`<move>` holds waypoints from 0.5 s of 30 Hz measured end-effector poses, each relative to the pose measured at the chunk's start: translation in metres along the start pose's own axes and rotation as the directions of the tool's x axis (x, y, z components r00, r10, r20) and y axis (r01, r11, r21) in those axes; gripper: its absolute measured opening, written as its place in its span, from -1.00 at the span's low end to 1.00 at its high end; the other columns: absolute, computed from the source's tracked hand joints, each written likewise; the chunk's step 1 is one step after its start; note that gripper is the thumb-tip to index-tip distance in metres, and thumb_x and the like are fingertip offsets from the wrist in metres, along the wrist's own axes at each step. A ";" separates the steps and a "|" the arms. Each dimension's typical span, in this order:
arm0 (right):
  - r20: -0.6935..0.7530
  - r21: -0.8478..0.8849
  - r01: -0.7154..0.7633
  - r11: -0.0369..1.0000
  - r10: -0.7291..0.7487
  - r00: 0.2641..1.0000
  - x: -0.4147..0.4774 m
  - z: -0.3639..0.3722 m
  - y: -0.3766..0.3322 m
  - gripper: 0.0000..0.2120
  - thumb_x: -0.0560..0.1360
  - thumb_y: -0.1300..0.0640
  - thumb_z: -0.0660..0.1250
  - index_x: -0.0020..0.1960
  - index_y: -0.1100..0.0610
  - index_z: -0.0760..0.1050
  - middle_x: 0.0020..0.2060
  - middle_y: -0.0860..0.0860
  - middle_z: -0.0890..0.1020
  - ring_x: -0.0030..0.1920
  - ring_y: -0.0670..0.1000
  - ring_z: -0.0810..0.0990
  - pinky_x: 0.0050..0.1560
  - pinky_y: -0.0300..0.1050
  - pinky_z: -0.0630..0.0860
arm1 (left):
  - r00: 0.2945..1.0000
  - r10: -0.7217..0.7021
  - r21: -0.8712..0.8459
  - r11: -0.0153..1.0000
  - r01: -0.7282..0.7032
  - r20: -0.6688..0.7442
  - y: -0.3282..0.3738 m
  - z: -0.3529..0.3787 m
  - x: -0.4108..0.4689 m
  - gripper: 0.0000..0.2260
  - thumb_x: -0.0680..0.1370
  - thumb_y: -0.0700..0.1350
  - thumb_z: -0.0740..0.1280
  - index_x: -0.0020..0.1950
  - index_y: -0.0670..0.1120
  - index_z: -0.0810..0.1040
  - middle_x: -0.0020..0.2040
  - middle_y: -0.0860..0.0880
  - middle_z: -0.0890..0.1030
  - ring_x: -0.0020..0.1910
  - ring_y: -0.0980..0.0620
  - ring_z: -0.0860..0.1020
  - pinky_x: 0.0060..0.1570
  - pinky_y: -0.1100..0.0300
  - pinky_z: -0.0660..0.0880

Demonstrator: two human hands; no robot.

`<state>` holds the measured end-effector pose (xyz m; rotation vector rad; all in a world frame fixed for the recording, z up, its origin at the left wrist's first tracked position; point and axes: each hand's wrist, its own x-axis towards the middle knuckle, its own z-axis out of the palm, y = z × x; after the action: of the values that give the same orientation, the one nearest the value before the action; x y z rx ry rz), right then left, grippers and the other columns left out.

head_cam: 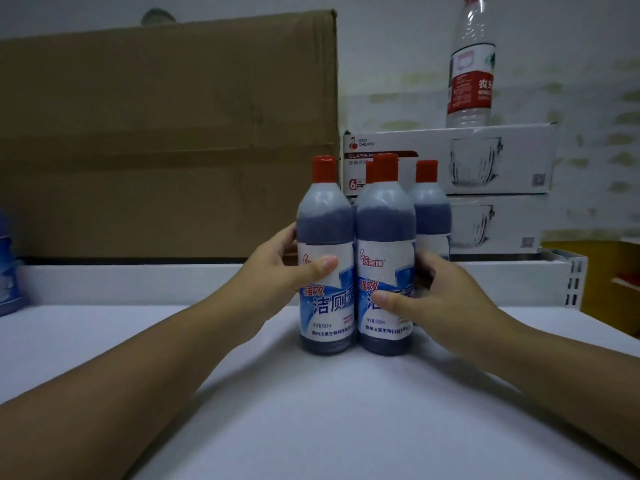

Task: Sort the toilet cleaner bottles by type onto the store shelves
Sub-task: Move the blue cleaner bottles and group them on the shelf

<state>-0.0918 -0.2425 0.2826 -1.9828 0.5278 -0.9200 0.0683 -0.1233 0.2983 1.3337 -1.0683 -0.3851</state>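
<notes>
Several toilet cleaner bottles with red caps, blue liquid and white-and-blue labels stand upright in a tight cluster on the white shelf (311,410). My left hand (280,268) grips the front left bottle (325,230), thumb across its label. My right hand (443,299) grips the front right bottle (385,223), thumb on the label and fingers wrapped behind it. Two more bottles stand behind, one (431,209) at the right and one mostly hidden. A different blue bottle (8,271) shows at the left edge.
A large brown cardboard box (166,133) stands behind on the left. Two stacked white glass-mug boxes (485,161) sit behind on the right, with a clear water bottle (472,64) on top. A white shelf end bracket (575,278) is at the right.
</notes>
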 end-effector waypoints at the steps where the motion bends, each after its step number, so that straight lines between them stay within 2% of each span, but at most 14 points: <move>1: 0.006 -0.033 0.001 0.999 0.000 1.000 0.000 0.001 0.001 -0.41 0.34 0.15 0.49 0.32 -0.01 0.38 0.04 -0.17 0.52 0.08 -0.09 0.51 0.10 -0.11 0.50 | 1.000 -0.008 0.032 0.999 0.008 0.000 -0.001 -0.002 0.000 -0.67 0.45 -0.16 0.41 0.14 0.16 0.49 0.04 0.04 0.65 0.03 0.06 0.63 -0.10 0.18 0.59; 5: 0.061 -0.184 -0.016 0.983 0.028 0.998 0.000 0.003 0.004 -0.40 0.35 0.07 0.48 0.34 -0.01 0.36 0.14 -0.12 0.54 0.07 -0.11 0.47 0.16 -0.08 0.49 | 0.999 -0.046 0.105 0.993 0.047 -0.018 -0.001 -0.004 -0.001 -0.56 0.49 -0.11 0.38 0.35 0.11 0.40 0.12 0.02 0.58 0.07 0.03 0.59 -0.13 0.16 0.59; 7: 0.056 -0.256 -0.008 0.967 0.023 0.998 -0.001 0.003 0.006 -0.40 0.35 0.03 0.47 0.33 -0.01 0.36 0.22 -0.08 0.55 0.06 -0.11 0.47 0.15 -0.09 0.49 | 0.998 -0.042 0.137 0.989 0.047 -0.038 -0.001 -0.003 -0.001 -0.54 0.49 -0.11 0.38 0.37 0.08 0.37 0.15 0.01 0.58 0.11 -0.01 0.58 -0.07 0.12 0.60; 10: 0.058 -0.350 0.008 0.937 0.013 0.998 -0.002 0.001 0.003 -0.41 0.35 -0.05 0.46 0.32 -0.02 0.35 0.23 -0.07 0.55 0.04 -0.12 0.47 0.10 -0.14 0.49 | 0.997 -0.040 0.174 0.983 0.049 -0.059 0.001 0.000 -0.004 -0.55 0.49 -0.08 0.38 0.36 0.03 0.38 0.20 -0.01 0.57 0.15 -0.03 0.57 0.06 0.04 0.58; 13: 0.113 -0.457 0.067 0.887 -0.017 0.993 -0.006 -0.007 -0.007 -0.46 0.39 -0.17 0.37 0.31 -0.06 0.35 0.15 -0.14 0.58 -0.03 -0.16 0.49 0.01 -0.20 0.48 | 0.996 0.012 0.234 0.972 0.009 -0.088 0.004 0.001 -0.009 -0.50 0.48 -0.05 0.40 0.38 0.03 0.34 0.24 -0.01 0.55 0.14 0.04 0.55 0.01 0.15 0.56; 15: 0.054 -0.547 0.089 0.832 -0.070 0.996 -0.011 -0.017 -0.021 -0.48 0.44 -0.25 0.22 0.32 -0.02 0.35 0.00 -0.12 0.57 -0.09 -0.13 0.51 -0.09 -0.18 0.50 | 0.983 0.126 0.355 0.932 -0.070 -0.137 0.013 0.000 -0.013 -0.46 0.49 0.01 0.38 0.43 0.03 0.29 0.28 0.01 0.50 0.18 0.06 0.51 0.05 0.17 0.53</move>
<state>-0.1111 -0.2334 0.3018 -2.5514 0.7613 -0.8444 0.0575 -0.1107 0.3046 1.5882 -1.0979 -0.0101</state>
